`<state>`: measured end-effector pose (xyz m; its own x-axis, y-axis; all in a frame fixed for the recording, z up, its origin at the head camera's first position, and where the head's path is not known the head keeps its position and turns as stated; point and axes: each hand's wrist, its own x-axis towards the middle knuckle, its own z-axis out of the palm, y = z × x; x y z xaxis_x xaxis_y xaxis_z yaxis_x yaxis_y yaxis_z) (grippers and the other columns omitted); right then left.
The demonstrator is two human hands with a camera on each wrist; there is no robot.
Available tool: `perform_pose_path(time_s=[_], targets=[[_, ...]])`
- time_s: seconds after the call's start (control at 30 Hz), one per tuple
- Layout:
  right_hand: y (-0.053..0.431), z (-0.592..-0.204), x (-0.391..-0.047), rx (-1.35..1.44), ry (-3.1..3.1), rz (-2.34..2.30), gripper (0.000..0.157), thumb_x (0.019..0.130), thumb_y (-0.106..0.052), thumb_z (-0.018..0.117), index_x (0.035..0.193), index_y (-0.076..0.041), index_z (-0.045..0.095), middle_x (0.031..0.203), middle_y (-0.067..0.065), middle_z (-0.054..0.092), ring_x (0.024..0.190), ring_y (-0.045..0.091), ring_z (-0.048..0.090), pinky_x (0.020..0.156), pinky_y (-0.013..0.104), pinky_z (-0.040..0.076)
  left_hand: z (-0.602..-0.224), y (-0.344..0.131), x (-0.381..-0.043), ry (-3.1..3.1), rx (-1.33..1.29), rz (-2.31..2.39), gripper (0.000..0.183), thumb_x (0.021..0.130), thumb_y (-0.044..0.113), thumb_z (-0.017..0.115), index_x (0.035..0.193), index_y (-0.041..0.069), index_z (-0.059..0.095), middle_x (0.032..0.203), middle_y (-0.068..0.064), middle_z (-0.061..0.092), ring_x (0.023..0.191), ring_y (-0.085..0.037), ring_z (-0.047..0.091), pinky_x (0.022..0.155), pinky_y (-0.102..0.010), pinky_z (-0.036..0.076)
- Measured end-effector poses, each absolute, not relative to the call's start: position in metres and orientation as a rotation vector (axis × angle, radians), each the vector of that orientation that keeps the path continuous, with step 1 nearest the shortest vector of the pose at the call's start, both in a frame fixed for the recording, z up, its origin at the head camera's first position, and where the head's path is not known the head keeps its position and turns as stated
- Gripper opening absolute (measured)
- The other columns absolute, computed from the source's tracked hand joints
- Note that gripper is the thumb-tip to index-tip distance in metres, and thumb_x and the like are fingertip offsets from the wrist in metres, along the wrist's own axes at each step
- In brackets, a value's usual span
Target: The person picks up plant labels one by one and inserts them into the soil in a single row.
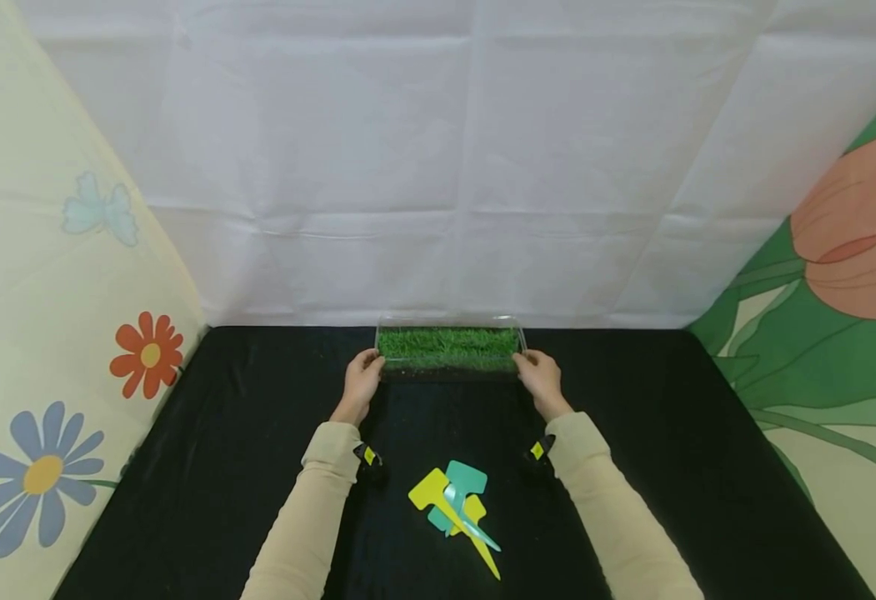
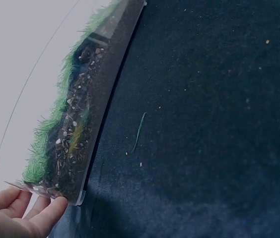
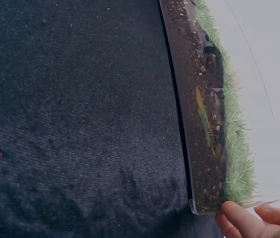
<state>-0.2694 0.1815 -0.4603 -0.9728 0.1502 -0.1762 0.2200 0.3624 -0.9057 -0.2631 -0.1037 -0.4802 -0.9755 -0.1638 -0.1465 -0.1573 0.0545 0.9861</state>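
A long clear plastic box [image 1: 448,364] sits at the back of the black-covered table, against the white backdrop. It contains dark soil [image 2: 73,144] with pale specks, topped by green grass [image 1: 445,340]. My left hand [image 1: 361,385] grips its left end, fingers on the end wall and thumb up by the clear rim. The right hand [image 1: 541,382] holds the opposite end likewise, with fingertips at the lower corner in the right wrist view. Whether the box is slightly raised, I cannot tell. Nearer me, between my forearms, several T-shaped plant labels, yellow [image 1: 430,490] and teal [image 1: 468,477], lie overlapping.
Black cloth [image 1: 257,467] covers the table. A white sheet [image 1: 377,167] hangs behind it, with flower-printed panels on the left [image 1: 25,317] and right [image 1: 843,367]. One thin green strand [image 2: 139,131] and scattered crumbs lie before the box.
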Motion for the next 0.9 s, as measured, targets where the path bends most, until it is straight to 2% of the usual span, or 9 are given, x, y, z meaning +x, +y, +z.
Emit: perform_pose_path(time_s=[0.9], targets=[[0.185, -0.458, -0.253, 0.332, 2.516, -1.739, 0.050, 0.095, -0.021, 0.045, 0.135, 0.007, 0.034, 0.133, 0.026, 0.038, 0.118, 0.037, 0.043, 0.092, 0.041, 0.041, -0.483, -0.104, -0.248, -2.251, 0.315, -2.155, 0.040, 0.095, 0.010, 0.045, 0.132, -0.004, 0.040, 0.129, -0.022, 0.042, 0.118, -0.033, 0.043, 0.095, -0.045, 0.038]])
